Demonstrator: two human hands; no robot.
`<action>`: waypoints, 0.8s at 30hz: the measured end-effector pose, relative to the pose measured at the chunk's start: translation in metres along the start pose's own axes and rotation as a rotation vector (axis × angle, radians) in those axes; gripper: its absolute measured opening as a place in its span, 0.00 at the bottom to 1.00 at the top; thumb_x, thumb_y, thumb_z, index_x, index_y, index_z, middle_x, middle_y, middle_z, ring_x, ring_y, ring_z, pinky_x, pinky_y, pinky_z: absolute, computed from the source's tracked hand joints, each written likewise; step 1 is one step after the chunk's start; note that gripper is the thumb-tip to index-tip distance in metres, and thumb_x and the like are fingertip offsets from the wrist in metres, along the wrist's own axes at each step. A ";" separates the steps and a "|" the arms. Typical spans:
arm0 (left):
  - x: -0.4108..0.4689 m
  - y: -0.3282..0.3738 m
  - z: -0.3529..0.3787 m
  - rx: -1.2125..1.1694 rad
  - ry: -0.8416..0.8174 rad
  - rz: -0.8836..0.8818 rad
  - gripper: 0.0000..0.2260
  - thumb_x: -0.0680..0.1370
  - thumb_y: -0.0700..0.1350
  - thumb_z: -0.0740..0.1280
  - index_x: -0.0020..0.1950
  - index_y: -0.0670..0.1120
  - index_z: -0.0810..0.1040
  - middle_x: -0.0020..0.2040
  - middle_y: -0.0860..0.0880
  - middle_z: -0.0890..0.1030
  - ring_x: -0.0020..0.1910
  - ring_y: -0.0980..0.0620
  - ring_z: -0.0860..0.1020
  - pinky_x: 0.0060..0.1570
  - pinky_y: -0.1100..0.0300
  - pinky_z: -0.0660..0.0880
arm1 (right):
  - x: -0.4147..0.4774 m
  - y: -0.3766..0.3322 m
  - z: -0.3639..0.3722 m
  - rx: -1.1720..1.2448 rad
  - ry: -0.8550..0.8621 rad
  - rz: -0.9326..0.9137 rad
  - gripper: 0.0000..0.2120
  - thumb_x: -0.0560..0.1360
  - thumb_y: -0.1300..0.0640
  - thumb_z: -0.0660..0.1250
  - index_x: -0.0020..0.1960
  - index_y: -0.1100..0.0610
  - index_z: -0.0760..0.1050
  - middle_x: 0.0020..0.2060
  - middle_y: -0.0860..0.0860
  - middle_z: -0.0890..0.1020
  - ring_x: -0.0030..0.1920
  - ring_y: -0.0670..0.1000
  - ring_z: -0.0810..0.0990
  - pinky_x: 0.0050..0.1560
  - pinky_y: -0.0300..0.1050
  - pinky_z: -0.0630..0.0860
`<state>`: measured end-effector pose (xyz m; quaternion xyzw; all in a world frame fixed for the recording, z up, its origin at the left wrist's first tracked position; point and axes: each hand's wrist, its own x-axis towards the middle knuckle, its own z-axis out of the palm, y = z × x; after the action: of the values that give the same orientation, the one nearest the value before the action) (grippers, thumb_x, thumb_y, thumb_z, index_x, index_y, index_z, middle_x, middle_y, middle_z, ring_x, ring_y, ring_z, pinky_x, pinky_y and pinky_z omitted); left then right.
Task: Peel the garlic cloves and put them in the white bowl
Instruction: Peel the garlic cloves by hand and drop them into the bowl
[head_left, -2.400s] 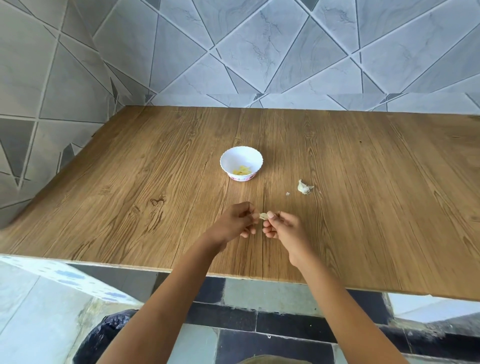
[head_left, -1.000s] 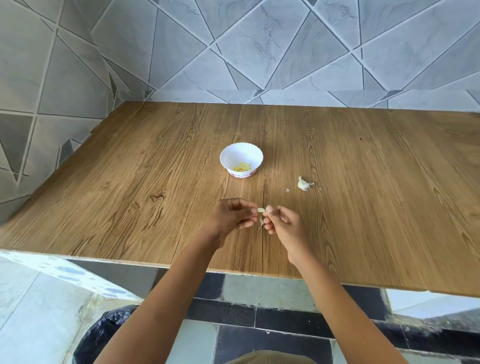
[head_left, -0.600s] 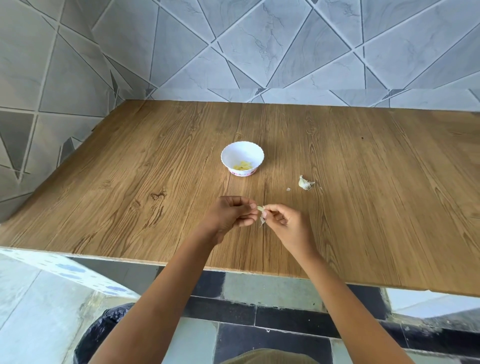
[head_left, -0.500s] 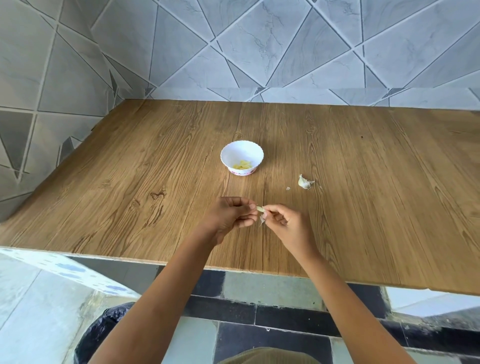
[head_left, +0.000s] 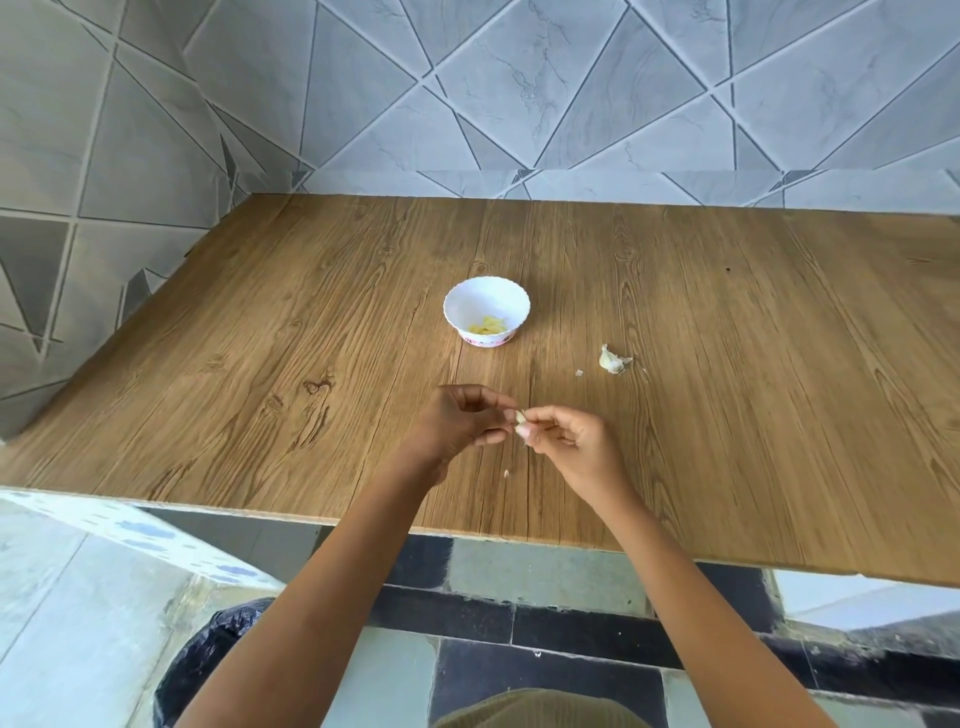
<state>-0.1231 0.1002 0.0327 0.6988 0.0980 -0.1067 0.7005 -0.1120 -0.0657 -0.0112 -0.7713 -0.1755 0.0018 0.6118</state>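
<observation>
Left hand (head_left: 457, 422) and right hand (head_left: 577, 448) pinch a probable garlic clove (head_left: 521, 417).

The single view comes from a wide-angle camera on the person's head, facing forward and down across the near edge of the wooden table (head_left: 260, 364). Both forearms enter from the bottom. The left hand (head_left: 460, 421) and right hand (head_left: 571, 449), pinching a garlic clove (head_left: 521, 417), sit close, just below mid-frame. The tiled wall (head_left: 519, 93) fills the top and the floor (head_left: 545, 577) the bottom.
</observation>
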 end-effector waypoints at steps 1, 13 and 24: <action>0.000 0.001 0.001 0.027 0.007 0.011 0.04 0.74 0.35 0.70 0.48 0.38 0.81 0.39 0.46 0.83 0.38 0.55 0.82 0.43 0.64 0.80 | 0.001 -0.001 0.000 -0.011 0.004 -0.009 0.05 0.73 0.62 0.71 0.47 0.56 0.80 0.36 0.45 0.82 0.37 0.42 0.81 0.40 0.37 0.78; 0.001 -0.005 0.009 -0.195 -0.036 -0.208 0.02 0.76 0.35 0.66 0.45 0.38 0.79 0.34 0.46 0.82 0.33 0.55 0.81 0.37 0.66 0.79 | -0.001 0.000 0.004 -0.853 0.273 -0.667 0.10 0.74 0.61 0.64 0.35 0.60 0.77 0.29 0.50 0.78 0.28 0.46 0.75 0.25 0.36 0.71; 0.001 -0.007 0.005 0.146 -0.060 0.196 0.05 0.76 0.33 0.67 0.45 0.41 0.79 0.41 0.44 0.81 0.41 0.53 0.79 0.45 0.64 0.78 | 0.005 -0.022 -0.006 0.314 -0.059 0.435 0.04 0.75 0.63 0.67 0.43 0.59 0.80 0.33 0.52 0.82 0.33 0.46 0.80 0.36 0.36 0.77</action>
<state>-0.1242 0.0953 0.0261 0.7505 0.0002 -0.0656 0.6576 -0.1118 -0.0660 0.0124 -0.6862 -0.0208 0.1829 0.7037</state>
